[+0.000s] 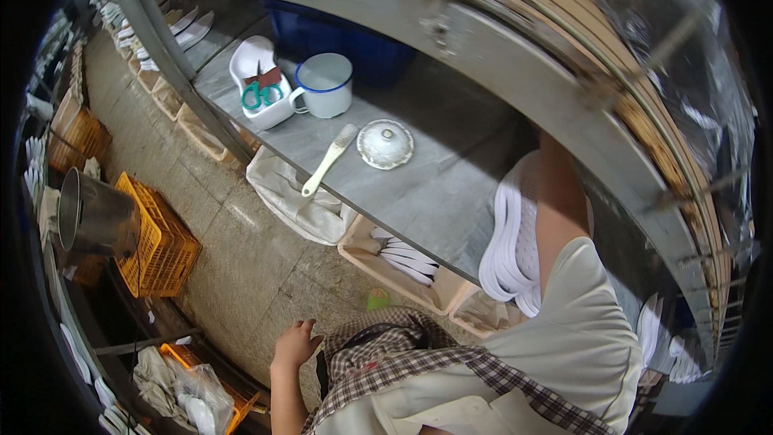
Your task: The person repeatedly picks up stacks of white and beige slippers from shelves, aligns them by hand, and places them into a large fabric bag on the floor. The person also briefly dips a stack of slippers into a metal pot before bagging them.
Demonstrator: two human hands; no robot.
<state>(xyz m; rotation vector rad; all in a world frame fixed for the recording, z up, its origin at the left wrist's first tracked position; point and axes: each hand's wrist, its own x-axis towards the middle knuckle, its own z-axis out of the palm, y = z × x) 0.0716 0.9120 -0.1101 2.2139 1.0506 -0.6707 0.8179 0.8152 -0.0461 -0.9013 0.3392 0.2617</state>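
My left hand (pixel 296 345) hangs over the floor beside my checked apron (pixel 386 338). It holds nothing, and its fingers are loosely apart. My right arm reaches over the grey worktop (pixel 427 201) and in under the metal beam (pixel 435 24), which hides the hand. Along that forearm lies a stack of white shoe soles (pixel 507 234). Farther left on the worktop are a pale-handled brush (pixel 330 161), a worn white lid (pixel 385 144), a white enamel mug (pixel 326 84) with a blue rim, and a white dish (pixel 262 60) holding green-handled scissors (pixel 262 95).
Lined bins (pixel 294 197) stand below the worktop edge, one with striped soles (pixel 405 258). A blue crate (pixel 346 36) sits behind the mug. Across the aisle are a yellow crate (pixel 157 234) and a metal bucket (pixel 97 213). Clear plastic (pixel 668 48) hangs at the upper right.
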